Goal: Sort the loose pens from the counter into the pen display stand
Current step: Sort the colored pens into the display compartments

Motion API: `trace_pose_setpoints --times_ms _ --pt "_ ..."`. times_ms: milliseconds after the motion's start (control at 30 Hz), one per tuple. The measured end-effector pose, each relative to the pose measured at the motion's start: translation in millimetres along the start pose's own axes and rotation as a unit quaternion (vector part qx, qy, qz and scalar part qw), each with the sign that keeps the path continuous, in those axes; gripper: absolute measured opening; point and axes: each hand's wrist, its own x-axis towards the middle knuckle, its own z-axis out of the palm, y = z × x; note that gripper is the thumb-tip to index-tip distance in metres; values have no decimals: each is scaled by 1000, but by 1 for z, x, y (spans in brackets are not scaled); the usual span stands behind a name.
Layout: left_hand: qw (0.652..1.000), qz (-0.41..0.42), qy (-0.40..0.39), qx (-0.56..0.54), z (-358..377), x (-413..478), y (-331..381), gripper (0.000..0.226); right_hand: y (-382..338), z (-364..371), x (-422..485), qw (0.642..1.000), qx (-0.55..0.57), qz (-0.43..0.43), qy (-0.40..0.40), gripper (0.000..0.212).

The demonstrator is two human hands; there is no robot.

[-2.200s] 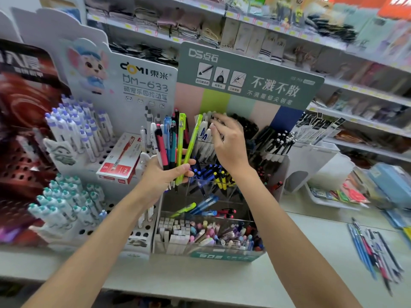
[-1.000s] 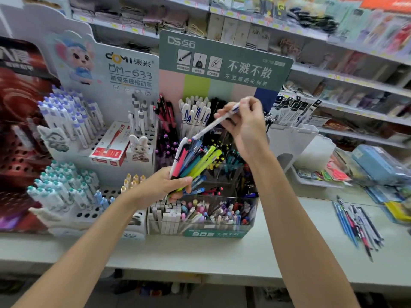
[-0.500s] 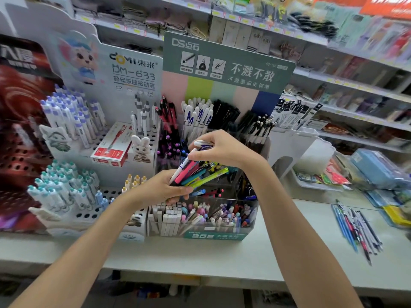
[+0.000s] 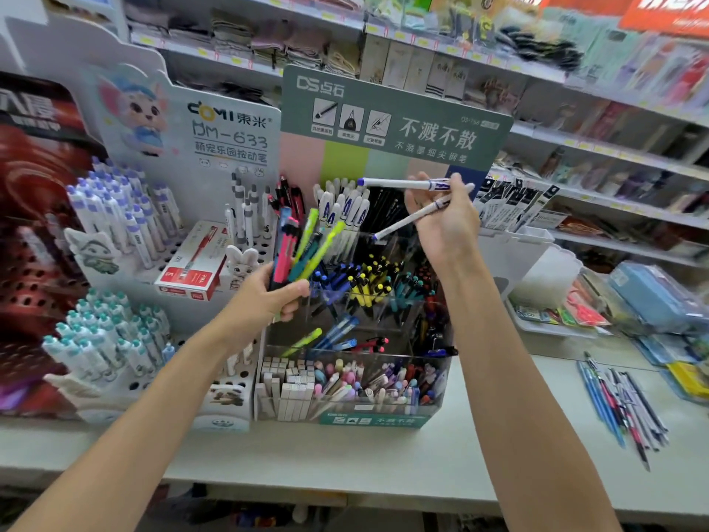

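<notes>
My left hand [image 4: 270, 295] grips a bundle of pens [image 4: 303, 247], pink, green and blue, fanned upward in front of the clear tiered pen display stand [image 4: 441, 378]. My right hand [image 4: 449, 224] is raised above the stand's back rows and holds two white pens with blue caps [image 4: 399, 183], one level, one slanting down left. White capped pens [image 4: 343, 203] stand in the stand's top row just left of that hand. A pile of loose pens [image 4: 621, 405] lies on the counter [image 4: 345, 458] at the right.
A white holed stand [image 4: 126, 232] with purple- and teal-capped pens and a red box [image 4: 192, 268] sits to the left. A green sign [image 4: 391, 120] rises behind the clear stand. White trays [image 4: 544, 286] and packets lie at the right; shelves fill the back.
My right hand drew two white pens out of the bundle and rose up and right above the stand. My left hand tilted the bundle more upright.
</notes>
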Motion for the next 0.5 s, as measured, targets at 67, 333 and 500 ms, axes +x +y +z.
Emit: trace_pose_setpoints --times_ms 67,333,500 --pt "998 31 37 -42 -4 6 7 17 -5 4 4 998 64 0 3 17" --pt "990 85 98 -52 -5 30 25 18 6 33 20 999 -17 26 -41 23" --pt "988 91 116 -51 -5 34 25 21 17 65 28 992 -85 0 -91 22"
